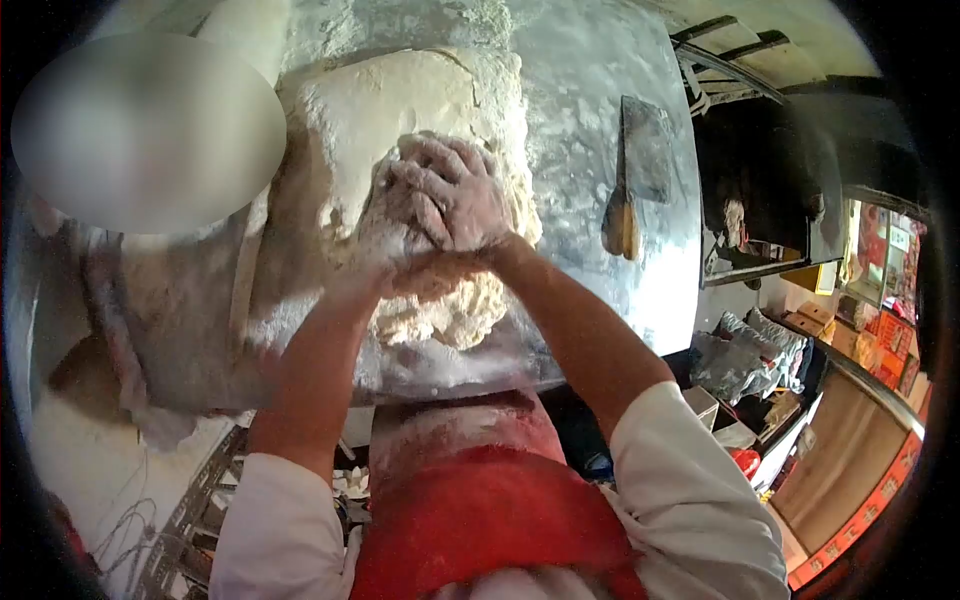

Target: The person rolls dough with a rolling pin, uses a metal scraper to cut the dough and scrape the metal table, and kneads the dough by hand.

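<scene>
A large slab of pale dough (400,95) lies on the floury metal worktop. Both my hands press down together on its near part, coated in flour. My right hand (465,200) lies over my left hand (392,215), its bent fingers wrapped across it. My left hand is closed against the dough and partly covered by the right. Below my wrists, a rough, lumpy part of the dough (445,310) bulges toward the table's front edge. Both forearms reach in from below, bare up to white sleeves.
Right of the dough, a flat-bladed scraper with a wooden handle (622,225) rests on the worktop (570,130). Loose flour (350,30) lies at the back. A cloth (115,330) hangs over the left edge. Silvery bags (755,350) and boxes stand at the right. A blurred patch hides the upper left.
</scene>
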